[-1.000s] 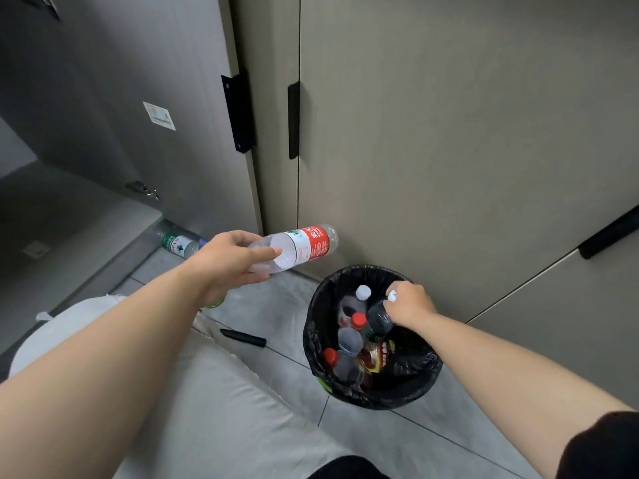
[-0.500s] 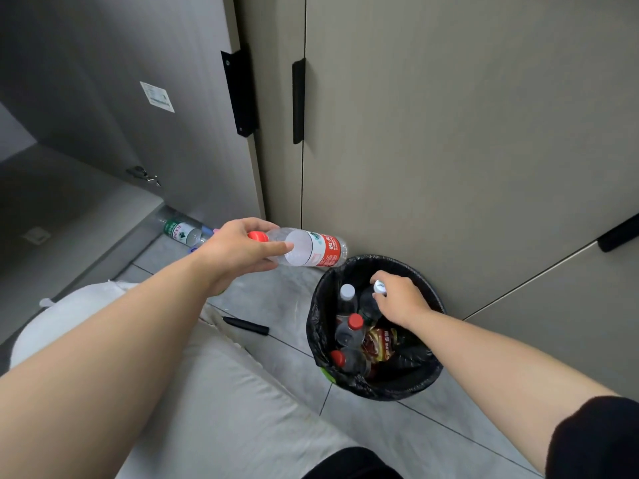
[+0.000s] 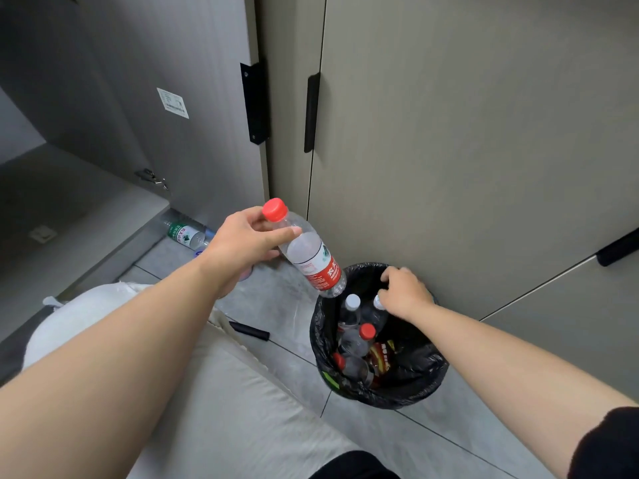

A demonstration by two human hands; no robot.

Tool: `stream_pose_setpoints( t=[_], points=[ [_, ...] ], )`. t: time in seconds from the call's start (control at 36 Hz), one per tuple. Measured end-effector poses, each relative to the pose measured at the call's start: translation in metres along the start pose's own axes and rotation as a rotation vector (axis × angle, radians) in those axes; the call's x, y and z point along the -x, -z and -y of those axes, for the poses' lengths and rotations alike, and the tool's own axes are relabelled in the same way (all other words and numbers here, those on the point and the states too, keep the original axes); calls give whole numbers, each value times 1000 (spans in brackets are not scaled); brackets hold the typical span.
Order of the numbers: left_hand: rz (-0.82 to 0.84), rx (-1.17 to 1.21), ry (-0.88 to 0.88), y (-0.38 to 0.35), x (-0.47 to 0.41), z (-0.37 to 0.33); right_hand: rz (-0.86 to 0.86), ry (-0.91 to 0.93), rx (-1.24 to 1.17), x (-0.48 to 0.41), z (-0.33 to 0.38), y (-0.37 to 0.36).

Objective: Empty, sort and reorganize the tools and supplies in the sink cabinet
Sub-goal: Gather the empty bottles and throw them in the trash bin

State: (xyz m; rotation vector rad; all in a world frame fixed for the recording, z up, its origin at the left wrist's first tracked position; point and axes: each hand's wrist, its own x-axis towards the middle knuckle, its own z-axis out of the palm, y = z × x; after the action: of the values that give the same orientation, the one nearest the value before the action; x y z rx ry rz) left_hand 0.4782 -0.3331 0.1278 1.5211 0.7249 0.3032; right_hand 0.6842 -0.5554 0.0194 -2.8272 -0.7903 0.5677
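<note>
Clear bottle [image 3: 311, 257] with red cap and red-white label; black bin liner [image 3: 415, 375]; grey floor tiles [image 3: 276, 299]; green-labelled bottle [image 3: 183, 234]

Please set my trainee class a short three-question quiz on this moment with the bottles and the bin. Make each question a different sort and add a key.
1. True or false: the left hand grips the red-capped bottle near its neck, with the base tilted down toward the black-lined bin.
2. Multiple choice: where is the green-labelled bottle?
A) inside the bin
B) lying on the floor by the open cabinet door
C) standing upright on a shelf
3. Fill in: the bottle caps visible inside the bin are red and ____.

Key: 1 true; 2 B; 3 white.
</note>
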Motion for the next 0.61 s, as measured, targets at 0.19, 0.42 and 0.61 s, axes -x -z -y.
stream_pose_setpoints(
  t=[0.19, 0.42, 0.61],
  points=[
    [124, -51, -141, -13, 14, -14, -148, 503, -699, 35, 77, 88],
    [236, -56, -223, -26, 22, -13, -169, 754, -346, 64, 119, 119],
    [263, -157, -177, -32, 23, -12, -198, 692, -251, 75, 97, 136]
  ],
)
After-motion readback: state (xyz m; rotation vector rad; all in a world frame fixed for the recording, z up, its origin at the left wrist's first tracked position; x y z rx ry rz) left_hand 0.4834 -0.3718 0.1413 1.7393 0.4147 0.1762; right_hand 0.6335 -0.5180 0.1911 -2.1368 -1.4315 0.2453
